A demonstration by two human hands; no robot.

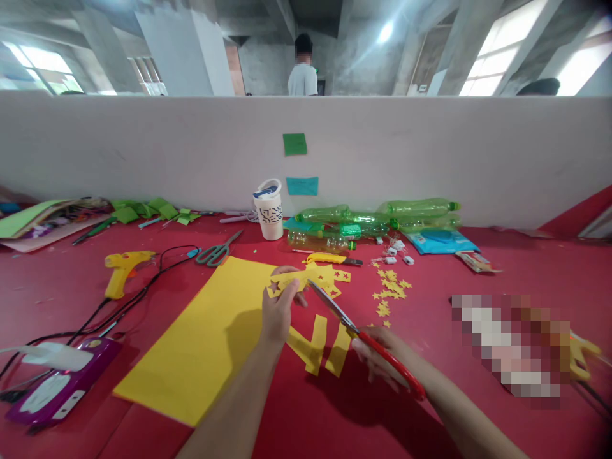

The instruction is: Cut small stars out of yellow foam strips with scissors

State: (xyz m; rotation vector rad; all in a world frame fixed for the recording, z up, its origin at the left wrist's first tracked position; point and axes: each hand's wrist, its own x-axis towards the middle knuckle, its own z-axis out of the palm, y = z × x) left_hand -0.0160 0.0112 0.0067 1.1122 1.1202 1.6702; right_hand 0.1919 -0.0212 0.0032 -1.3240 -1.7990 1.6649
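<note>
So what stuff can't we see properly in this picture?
All in the head view:
Left hand: some fingers, hidden behind the yellow strip.
Right hand: fingers, partly hidden by scissors.
Thing at right: blurred into squares.
Blue note: any writing, too small.
Forearms: cut off by bottom edge.

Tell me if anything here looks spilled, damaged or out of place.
Nothing looks spilled or damaged. The yellow stars lie scattered on the red table, but the yellow strip in the left hand has star-shaped holes, so they are probably cut-outs. The pixelated area at right can't be judged.
</note>
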